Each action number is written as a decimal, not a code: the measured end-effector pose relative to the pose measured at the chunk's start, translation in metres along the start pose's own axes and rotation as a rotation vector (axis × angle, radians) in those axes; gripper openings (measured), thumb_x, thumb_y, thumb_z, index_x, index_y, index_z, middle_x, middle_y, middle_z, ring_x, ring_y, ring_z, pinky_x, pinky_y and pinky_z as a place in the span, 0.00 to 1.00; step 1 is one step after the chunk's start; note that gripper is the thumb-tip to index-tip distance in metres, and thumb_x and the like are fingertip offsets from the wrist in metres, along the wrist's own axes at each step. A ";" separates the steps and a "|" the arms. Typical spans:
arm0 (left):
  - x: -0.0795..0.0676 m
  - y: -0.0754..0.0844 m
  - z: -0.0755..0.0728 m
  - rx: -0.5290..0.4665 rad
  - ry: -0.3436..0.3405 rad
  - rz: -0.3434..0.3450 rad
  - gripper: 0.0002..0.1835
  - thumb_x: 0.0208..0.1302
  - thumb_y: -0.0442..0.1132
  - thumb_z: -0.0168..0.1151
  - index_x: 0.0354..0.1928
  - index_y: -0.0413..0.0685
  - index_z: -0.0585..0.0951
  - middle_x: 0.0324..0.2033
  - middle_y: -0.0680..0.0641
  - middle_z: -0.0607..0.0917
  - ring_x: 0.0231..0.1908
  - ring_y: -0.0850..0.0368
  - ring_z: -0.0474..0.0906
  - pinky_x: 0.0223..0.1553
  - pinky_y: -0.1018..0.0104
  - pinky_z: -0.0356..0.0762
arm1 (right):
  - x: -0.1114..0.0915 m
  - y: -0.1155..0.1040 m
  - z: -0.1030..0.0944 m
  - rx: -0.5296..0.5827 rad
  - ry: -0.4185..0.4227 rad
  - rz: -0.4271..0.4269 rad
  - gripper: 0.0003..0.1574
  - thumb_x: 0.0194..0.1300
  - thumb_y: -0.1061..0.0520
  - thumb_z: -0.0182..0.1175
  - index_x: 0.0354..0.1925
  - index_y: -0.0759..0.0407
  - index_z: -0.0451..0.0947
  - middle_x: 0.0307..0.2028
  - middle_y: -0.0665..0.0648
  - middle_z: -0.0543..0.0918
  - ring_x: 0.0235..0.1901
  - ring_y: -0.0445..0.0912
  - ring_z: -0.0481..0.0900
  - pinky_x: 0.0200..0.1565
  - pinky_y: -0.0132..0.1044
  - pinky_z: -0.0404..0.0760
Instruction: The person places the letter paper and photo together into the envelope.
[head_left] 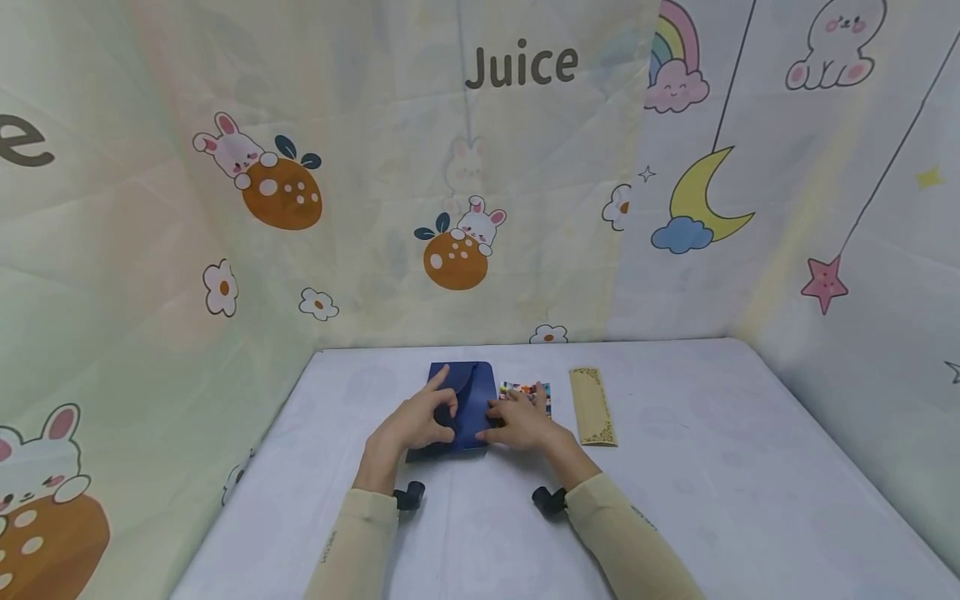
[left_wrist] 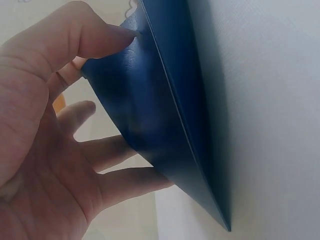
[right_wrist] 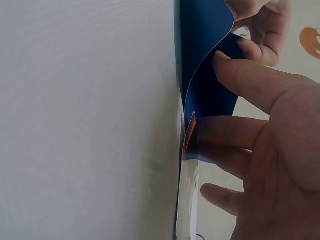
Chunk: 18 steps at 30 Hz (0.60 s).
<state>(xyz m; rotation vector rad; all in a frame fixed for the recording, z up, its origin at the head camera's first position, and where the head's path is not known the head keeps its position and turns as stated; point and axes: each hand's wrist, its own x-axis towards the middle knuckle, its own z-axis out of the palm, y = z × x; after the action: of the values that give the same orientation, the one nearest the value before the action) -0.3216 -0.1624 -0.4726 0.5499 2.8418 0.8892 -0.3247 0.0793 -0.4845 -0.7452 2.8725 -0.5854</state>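
Note:
A dark blue paper envelope (head_left: 480, 390) with a raised flap lies near the middle of the white table. My left hand (head_left: 416, 421) pinches an edge of its blue paper between thumb and index finger, the other fingers spread out behind. In the left wrist view the blue paper (left_wrist: 145, 100) tilts up off the table. My right hand (head_left: 525, 423) rests at the envelope's right edge; in the right wrist view its thumb (right_wrist: 240, 75) lies against the blue paper, fingers extended. Under and beyond those fingers is a small multicoloured card or packet (head_left: 527, 387), partly hidden.
To the right lies a flat gold-coloured strip (head_left: 591, 407) with ornate corners, like a bookmark. The white table (head_left: 720, 483) meets printed cloth walls (head_left: 375, 233) at the back and sides. Black wrist cameras (head_left: 550, 502) sit below both hands.

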 end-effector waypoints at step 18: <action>-0.001 0.003 0.001 0.015 0.003 -0.009 0.18 0.52 0.37 0.77 0.35 0.65 0.77 0.85 0.52 0.45 0.63 0.38 0.74 0.55 0.45 0.74 | 0.001 0.014 -0.011 0.159 0.183 -0.012 0.43 0.68 0.39 0.67 0.72 0.60 0.72 0.76 0.64 0.68 0.76 0.63 0.64 0.72 0.76 0.38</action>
<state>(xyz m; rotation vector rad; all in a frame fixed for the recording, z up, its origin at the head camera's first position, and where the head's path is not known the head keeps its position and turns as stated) -0.3195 -0.1603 -0.4721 0.5378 2.8533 0.8683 -0.3342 0.0943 -0.4797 -0.7191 2.9401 -0.9164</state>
